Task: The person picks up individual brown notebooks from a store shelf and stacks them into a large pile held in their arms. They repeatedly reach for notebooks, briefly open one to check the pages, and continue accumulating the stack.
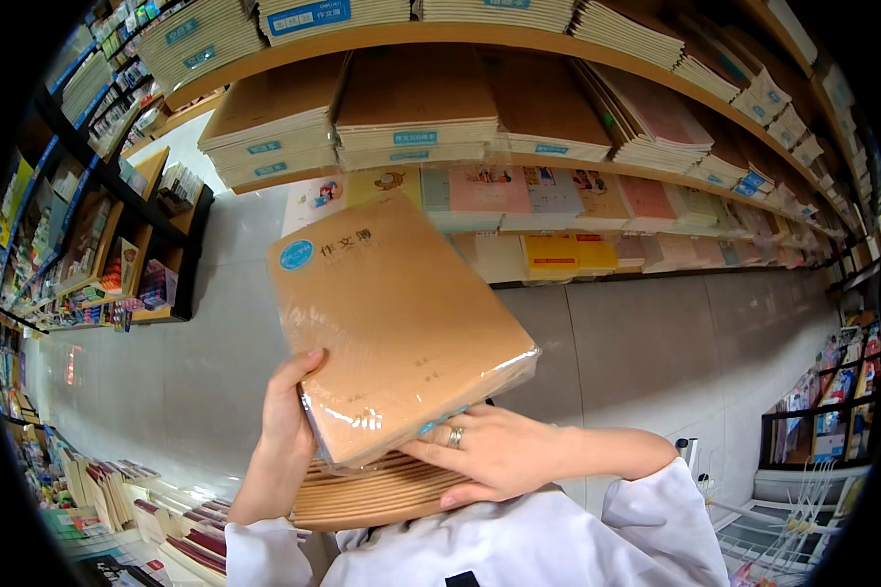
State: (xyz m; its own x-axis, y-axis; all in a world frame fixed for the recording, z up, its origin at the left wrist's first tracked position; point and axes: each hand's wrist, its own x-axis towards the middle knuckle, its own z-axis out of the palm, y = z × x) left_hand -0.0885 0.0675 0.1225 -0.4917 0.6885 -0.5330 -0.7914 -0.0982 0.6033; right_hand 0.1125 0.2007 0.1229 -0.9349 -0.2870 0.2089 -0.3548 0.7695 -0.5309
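Note:
A plastic-wrapped pack of brown-covered exercise books [404, 308] is tilted in front of me, with a round blue sticker and printed writing on its top cover. My left hand [288, 403] grips its left edge, thumb on top and the other fingers mostly hidden beneath. Underneath, against my torso, lies a stack of brown notebooks [360, 502] whose layered edges face me. My right hand [495, 447], wearing rings, is on that stack, holding it by the edge. Its fingertips reach the lower edge of the wrapped pack, beside a blue label.
Ahead stand wooden shelves [455, 34] with stacked brown exercise books [418, 92]. Lower down are colourful notebooks [488, 189]. A dark-framed display rack [183, 271] is at left, another rack [800, 433] at right. Grey tiled floor [646, 345] lies between. Books [198, 543] sit at lower left.

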